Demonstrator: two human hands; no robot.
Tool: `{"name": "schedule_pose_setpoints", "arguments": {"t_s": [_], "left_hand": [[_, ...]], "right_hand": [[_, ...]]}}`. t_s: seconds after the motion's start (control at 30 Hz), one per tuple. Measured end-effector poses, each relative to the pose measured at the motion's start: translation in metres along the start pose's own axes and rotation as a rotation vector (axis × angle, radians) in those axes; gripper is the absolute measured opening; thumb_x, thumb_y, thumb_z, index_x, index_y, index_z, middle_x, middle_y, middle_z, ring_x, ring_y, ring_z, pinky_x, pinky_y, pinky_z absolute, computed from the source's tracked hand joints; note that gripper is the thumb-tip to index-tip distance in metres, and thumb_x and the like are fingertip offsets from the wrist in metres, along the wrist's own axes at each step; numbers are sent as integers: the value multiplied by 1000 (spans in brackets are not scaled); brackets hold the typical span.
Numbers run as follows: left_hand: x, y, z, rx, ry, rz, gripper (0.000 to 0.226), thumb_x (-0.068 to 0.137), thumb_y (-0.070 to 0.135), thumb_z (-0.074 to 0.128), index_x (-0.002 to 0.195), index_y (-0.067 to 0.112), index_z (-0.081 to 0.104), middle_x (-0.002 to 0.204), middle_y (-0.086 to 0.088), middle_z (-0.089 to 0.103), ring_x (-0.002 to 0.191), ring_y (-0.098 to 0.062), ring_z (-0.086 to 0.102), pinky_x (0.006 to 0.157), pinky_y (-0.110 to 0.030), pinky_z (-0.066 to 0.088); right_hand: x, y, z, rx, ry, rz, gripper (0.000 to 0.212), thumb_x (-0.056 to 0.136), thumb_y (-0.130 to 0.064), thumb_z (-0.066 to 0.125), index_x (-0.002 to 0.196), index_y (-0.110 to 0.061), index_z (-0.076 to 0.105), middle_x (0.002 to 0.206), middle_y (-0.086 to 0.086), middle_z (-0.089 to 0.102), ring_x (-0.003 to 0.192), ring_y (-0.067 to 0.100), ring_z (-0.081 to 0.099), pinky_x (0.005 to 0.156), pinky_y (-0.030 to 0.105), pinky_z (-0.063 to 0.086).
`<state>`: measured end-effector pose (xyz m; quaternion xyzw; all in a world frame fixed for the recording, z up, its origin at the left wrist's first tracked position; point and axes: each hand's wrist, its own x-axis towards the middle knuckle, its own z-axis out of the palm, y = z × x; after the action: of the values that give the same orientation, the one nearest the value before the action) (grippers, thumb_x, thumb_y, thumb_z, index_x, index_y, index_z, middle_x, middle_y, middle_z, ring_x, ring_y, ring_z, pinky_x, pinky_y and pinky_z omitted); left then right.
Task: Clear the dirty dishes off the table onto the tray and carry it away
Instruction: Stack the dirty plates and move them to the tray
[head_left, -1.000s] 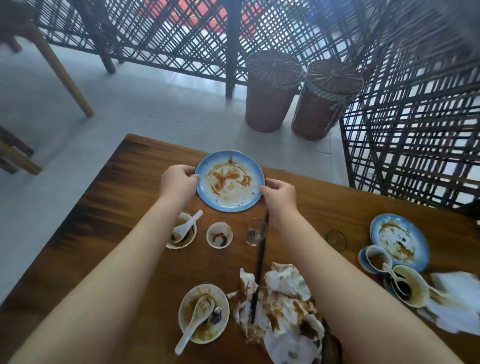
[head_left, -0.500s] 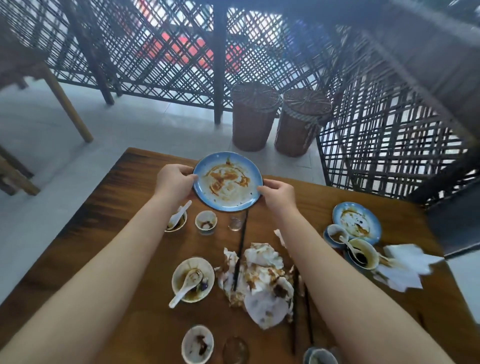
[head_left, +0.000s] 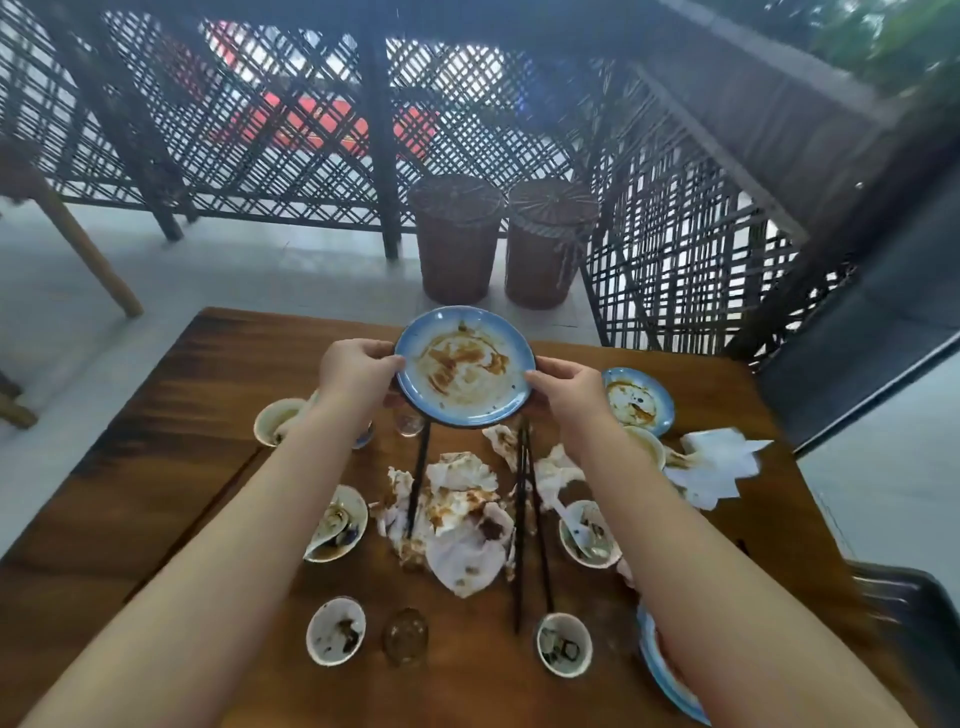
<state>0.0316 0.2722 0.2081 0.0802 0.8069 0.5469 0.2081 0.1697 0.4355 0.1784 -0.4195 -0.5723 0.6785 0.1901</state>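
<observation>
Blue-rimmed plate (head_left: 465, 366), smeared with brown sauce, is right between your hands and looks clear of the table (head_left: 171, 441), tipped a bit toward you. Your left hand (head_left: 356, 371) grips the left rim, fingers curled under and thumb on top. Your right hand (head_left: 569, 389) pinches the right rim the same way.

Just under the plate, between your wrists, there's a small glass (head_left: 409, 423) and a single chopstick (head_left: 418, 478) running back toward you. A chopstick pair (head_left: 525, 519) lies beside your right wrist. Between your forearms sits the napkin heap (head_left: 457, 519), crumpled and sauce-stained.

Left of your left wrist is a bowl (head_left: 278, 421), partly hidden by the arm. Just right of your right hand is a second plate (head_left: 640, 400), dirty too, with clean napkins (head_left: 719, 467) further right.

Inside your left forearm there's a spoon bowl (head_left: 337, 525), and another bowl (head_left: 589, 535) with a spoon sits inside your right forearm.

Down near your elbows: a left cup (head_left: 335, 631), a near glass (head_left: 406, 635) and a right cup (head_left: 564, 644). A third plate (head_left: 667, 675) pokes out from under your right forearm.

Past your hands, two baskets (head_left: 457, 239) stand on the floor by the lattice (head_left: 260, 130).
</observation>
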Motion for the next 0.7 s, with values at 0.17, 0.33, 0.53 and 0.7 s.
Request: {"name": "schedule_pose_setpoints", "arguments": {"t_s": [0.17, 0.33, 0.53, 0.7], "left_hand": [[-33, 2, 28, -117, -90, -57, 22, 89, 9, 66, 111, 6, 67, 90, -11, 72, 72, -23, 72, 61, -37, 61], [-70, 2, 61, -265, -180, -92, 18, 89, 5, 65, 107, 6, 66, 82, -10, 71, 54, -12, 69, 48, -23, 55], [-101, -6, 104, -319, -249, -118, 26, 87, 5, 66, 113, 4, 66, 88, -13, 73, 69, -23, 70, 59, -32, 59], [-123, -17, 140, -331, -278, -171, 25, 87, 6, 67, 113, 5, 67, 90, -13, 72, 61, -17, 68, 55, -29, 57]], "right_hand": [[-15, 6, -51, 86, 2, -5, 27, 86, -2, 68, 113, -3, 65, 98, 15, 72, 82, 26, 72, 69, 34, 60], [-28, 18, -102, 163, -12, 24, 26, 87, 0, 64, 113, -5, 65, 80, 5, 73, 64, 18, 70, 58, 27, 57], [-42, 34, -160, 262, -6, 81, 31, 88, 3, 62, 118, -4, 63, 100, 14, 69, 81, 25, 68, 72, 34, 60], [-49, 48, -201, 276, 24, 68, 35, 85, 4, 64, 120, 1, 61, 96, 6, 71, 82, 24, 70, 74, 34, 60]]}}
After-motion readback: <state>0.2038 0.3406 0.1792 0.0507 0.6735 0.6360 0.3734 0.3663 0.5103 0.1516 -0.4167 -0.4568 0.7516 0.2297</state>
